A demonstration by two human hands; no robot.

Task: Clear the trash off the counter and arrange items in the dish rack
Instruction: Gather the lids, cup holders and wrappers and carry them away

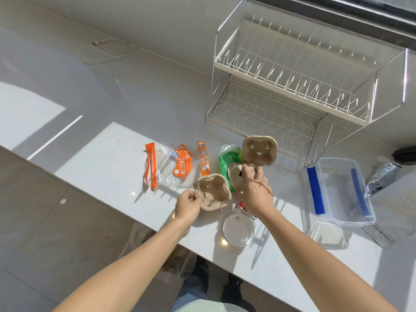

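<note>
Three brown pulp cup holders lie on the white counter [112, 154]. My left hand [188, 206] pinches the near edge of one cup holder [216, 192]. My right hand [256, 190] grips a second cup holder [236, 176], tilted up over a green plastic bag [227, 158]. The third cup holder [260, 149] lies flat just beyond. A clear and orange plastic wrapper [173, 165] and an orange strip [203, 158] lie to the left. The white wire dish rack [292, 82] stands at the back, with nothing in it.
A clear round lid [238, 229] sits near the front edge, with a red scrap [242, 204] under my right wrist. A clear plastic box with blue clips [337, 192] stands at the right, a silver foil bag [382, 174] beyond it. A white cable [108, 50] lies far left.
</note>
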